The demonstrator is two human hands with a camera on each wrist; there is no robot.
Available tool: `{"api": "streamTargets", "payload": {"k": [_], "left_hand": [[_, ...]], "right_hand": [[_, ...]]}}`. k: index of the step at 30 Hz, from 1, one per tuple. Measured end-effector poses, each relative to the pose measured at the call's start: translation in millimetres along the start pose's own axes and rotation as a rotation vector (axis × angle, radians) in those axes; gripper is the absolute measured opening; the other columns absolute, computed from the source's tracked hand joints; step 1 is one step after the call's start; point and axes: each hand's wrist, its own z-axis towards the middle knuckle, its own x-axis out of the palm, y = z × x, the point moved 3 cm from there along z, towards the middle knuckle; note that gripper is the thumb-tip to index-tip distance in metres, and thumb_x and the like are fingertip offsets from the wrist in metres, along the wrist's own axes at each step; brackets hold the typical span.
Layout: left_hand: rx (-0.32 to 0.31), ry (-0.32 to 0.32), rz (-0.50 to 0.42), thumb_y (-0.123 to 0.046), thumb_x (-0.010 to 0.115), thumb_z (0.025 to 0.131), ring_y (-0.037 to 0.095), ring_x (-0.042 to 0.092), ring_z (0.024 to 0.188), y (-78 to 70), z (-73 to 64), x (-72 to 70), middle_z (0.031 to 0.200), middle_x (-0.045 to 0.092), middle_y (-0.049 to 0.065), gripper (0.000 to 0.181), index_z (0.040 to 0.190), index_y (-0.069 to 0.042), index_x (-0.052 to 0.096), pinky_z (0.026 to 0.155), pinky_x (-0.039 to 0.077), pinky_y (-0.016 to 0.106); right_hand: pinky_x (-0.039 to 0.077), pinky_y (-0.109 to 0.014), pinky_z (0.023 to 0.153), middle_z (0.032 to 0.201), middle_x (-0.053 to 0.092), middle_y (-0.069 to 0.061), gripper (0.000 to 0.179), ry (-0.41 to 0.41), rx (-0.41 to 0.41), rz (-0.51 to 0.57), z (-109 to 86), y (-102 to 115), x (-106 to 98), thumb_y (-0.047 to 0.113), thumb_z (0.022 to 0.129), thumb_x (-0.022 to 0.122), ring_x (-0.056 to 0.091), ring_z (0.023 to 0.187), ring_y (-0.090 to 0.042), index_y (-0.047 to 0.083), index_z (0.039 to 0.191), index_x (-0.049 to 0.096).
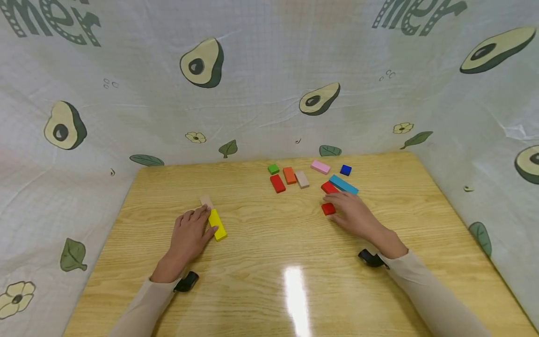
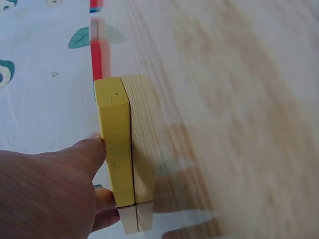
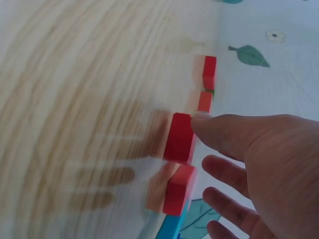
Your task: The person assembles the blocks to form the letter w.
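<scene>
My left hand (image 1: 189, 238) is beside a yellow block (image 1: 219, 226), its thumb against the side and a fingertip near the far end. That end meets a beige block (image 1: 206, 200). The left wrist view shows the yellow block (image 2: 117, 149) up close, hiding part of the thumb. On the right, my right hand (image 1: 355, 215) hovers around a small red block (image 1: 328, 209) with fingers spread. Its thumb is right at that red block (image 3: 179, 139) in the right wrist view, while the other fingers stay apart from it. Another red block (image 1: 329, 187) lies just beyond.
A long blue block (image 1: 344, 184) lies against the farther red one. Toward the back of the wooden table (image 1: 261, 271) are a pink block (image 1: 321, 166), a dark blue cube (image 1: 345, 170) and a cluster with a green block (image 1: 273, 169). A patterned sheet (image 1: 261, 117) borders the table.
</scene>
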Motion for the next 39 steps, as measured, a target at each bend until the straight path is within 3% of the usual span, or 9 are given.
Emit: {"api": "streamTargets", "payload": {"k": [15,24,31,39], "left_hand": [[0.002,-0.011,0.005,-0.03,0.071,0.103,0.047,0.048,0.136,-3.5,-3.4,-0.4,0.157,0.052,0.021,0.058,0.15,0.001,0.057,0.112,0.037,0.065],[0.004,-0.012,0.017,-0.031,0.07,0.103,0.047,0.049,0.135,-5.6,-4.7,-1.8,0.156,0.052,0.021,0.058,0.15,0.001,0.057,0.111,0.038,0.065],[0.006,-0.02,0.012,-0.03,0.07,0.103,0.047,0.049,0.135,-4.9,-4.3,0.1,0.156,0.052,0.022,0.059,0.151,0.002,0.057,0.111,0.038,0.065],[0.012,-0.037,0.014,-0.03,0.071,0.103,0.047,0.05,0.133,-4.0,-3.7,1.0,0.156,0.052,0.022,0.059,0.15,0.002,0.057,0.11,0.038,0.064]], "right_hand": [[0.051,-0.061,0.102,0.123,0.074,-0.018,0.036,-0.008,-0.046,-0.046,-3.3,-4.7,3.3,0.009,0.089,0.085,0.064,0.117,-0.043,-0.001,0.123,0.075],[0.054,-0.056,0.096,0.112,0.078,-0.014,0.032,-0.019,-0.011,-0.056,0.7,-3.5,6.2,0.008,0.085,0.09,0.066,0.108,-0.038,0.0,0.113,0.077],[0.055,-0.055,0.091,0.11,0.078,-0.012,0.03,-0.029,-0.017,-0.038,2.4,1.8,5.0,0.009,0.085,0.089,0.065,0.104,-0.036,0.001,0.112,0.078],[0.054,-0.054,0.096,0.108,0.079,-0.011,0.03,-0.057,-0.068,-0.021,6.3,19.8,4.8,0.009,0.084,0.09,0.068,0.105,-0.036,0.001,0.111,0.079]]}}
